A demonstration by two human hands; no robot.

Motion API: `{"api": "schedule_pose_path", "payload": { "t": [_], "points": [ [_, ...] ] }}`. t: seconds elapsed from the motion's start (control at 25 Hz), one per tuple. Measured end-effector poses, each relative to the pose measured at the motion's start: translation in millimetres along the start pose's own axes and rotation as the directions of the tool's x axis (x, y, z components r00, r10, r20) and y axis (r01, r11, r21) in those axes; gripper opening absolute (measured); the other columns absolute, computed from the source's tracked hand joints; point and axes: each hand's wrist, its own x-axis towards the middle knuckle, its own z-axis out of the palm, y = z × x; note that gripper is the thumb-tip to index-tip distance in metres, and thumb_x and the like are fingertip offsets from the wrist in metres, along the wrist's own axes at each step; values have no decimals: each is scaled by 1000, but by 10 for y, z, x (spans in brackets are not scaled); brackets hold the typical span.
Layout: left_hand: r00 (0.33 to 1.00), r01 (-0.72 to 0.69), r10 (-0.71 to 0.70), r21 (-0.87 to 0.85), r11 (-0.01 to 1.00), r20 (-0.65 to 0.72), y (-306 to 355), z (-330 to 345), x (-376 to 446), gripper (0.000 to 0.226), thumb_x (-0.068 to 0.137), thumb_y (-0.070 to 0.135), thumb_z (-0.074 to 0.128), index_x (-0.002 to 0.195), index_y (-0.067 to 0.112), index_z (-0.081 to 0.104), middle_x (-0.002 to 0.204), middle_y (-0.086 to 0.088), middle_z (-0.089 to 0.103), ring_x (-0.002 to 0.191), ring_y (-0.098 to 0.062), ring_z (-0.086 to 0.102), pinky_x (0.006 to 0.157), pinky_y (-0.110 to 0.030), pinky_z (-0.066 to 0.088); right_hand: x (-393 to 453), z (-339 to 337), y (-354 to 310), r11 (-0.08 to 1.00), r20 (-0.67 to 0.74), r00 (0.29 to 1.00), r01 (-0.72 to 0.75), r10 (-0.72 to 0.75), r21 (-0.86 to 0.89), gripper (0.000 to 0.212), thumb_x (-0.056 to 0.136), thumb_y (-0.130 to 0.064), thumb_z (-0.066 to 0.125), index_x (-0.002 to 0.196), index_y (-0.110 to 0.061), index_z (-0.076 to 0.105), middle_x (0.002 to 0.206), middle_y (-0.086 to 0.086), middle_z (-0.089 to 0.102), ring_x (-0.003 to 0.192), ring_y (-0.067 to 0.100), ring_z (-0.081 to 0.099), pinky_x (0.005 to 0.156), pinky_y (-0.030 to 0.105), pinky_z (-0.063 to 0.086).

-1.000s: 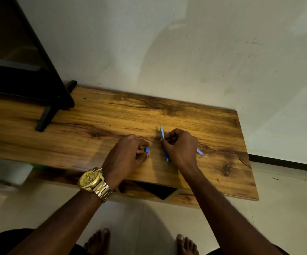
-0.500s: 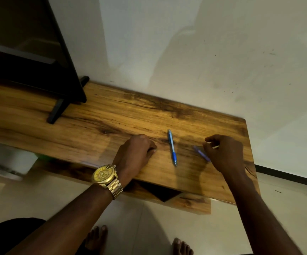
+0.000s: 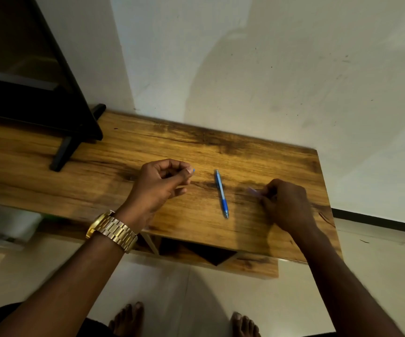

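Observation:
A blue pen (image 3: 221,192) lies alone on the wooden table (image 3: 257,229), its tip toward me. Left of the pen, my left hand (image 3: 159,184) is raised slightly off the wood and pinches a small blue piece (image 3: 193,170) at its fingertips; most of the piece is hidden. To the pen's right, my right hand (image 3: 286,205) rests on the table with fingers curled round a second pale blue pen part (image 3: 253,191), which is blurred and sticks out to the left.
A black screen on a stand (image 3: 60,152) occupies the table's far left. The white wall (image 3: 269,81) runs behind the table. The table's right edge lies just beyond my right hand. My bare feet (image 3: 244,324) are on the tiled floor below.
My right hand let go of the blue pen, moved right and took the pale blue part. My left hand lifted a little with the small blue piece. The camera tilted.

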Motion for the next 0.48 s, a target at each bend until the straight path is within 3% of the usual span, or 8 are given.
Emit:
{"api": "schedule_pose_path", "payload": {
  "t": [0.08, 0.16, 0.24, 0.48],
  "points": [
    [1000, 14, -13, -118, 993, 6, 45, 29, -12, 10, 90, 19, 86, 99, 18, 84, 100, -6, 86, 82, -6, 79, 69, -20, 62, -44, 4, -153, 982, -107, 993, 77, -59, 172, 14, 97, -39, 78, 101, -27, 73, 87, -12, 75, 78, 7, 71, 67, 23, 56],
    [1000, 11, -7, -180, 984, 22, 64, 40, -29, 20, 83, 25, 87, 102, 16, 86, 101, -6, 86, 85, -6, 80, 72, -20, 63, -109, 66, -341, 892, -91, 992, 120, -88, 436, 9, 98, -33, 80, 105, -29, 76, 92, -11, 81, 86, 6, 77, 73, 25, 63],
    [999, 3, 6, -185, 983, 44, 62, 45, -41, 27, 79, 28, 88, 104, 16, 86, 103, -7, 86, 88, -8, 81, 76, -21, 63, -175, 173, -502, 794, -60, 989, 146, -138, 591, 10, 99, -27, 81, 109, -27, 80, 102, -12, 84, 91, 5, 79, 77, 24, 64],
    [994, 24, -10, -134, 991, 106, 27, 49, -59, 25, 80, 27, 88, 102, 16, 88, 99, -9, 86, 88, -11, 82, 77, -20, 64, -237, 324, -678, 730, -84, 979, 195, -186, 655, 13, 98, -19, 82, 110, -18, 85, 102, -12, 85, 93, 3, 80, 79, 16, 59]
  ]
}}
